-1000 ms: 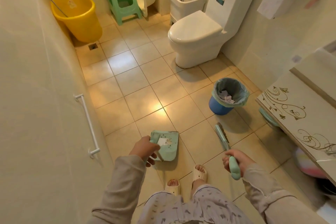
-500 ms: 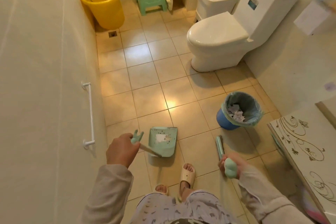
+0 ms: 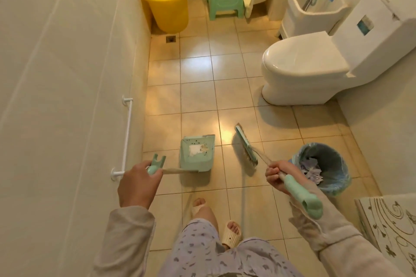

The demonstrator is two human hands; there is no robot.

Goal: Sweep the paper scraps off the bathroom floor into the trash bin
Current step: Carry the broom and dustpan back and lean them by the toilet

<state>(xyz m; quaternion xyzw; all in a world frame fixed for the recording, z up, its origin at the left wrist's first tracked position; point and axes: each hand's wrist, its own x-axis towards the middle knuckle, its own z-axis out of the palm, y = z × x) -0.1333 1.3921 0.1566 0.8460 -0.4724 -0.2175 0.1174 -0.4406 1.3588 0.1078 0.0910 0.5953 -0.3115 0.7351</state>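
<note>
The left hand (image 3: pixel 139 183) grips the dustpan (image 3: pixel 197 159) by its handle and the right hand (image 3: pixel 279 175) clasps the broom (image 3: pixel 246 148), whose head has swung from the trash bin (image 3: pixel 335 175) toward the pan; paper scraps (image 3: pixel 311 170) lie binned, the pan's pale patch (image 3: pixel 195 149) perhaps another.

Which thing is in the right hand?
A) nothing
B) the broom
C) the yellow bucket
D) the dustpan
B: the right hand grips the broom by its handle, while the left hand holds the dustpan.
</note>
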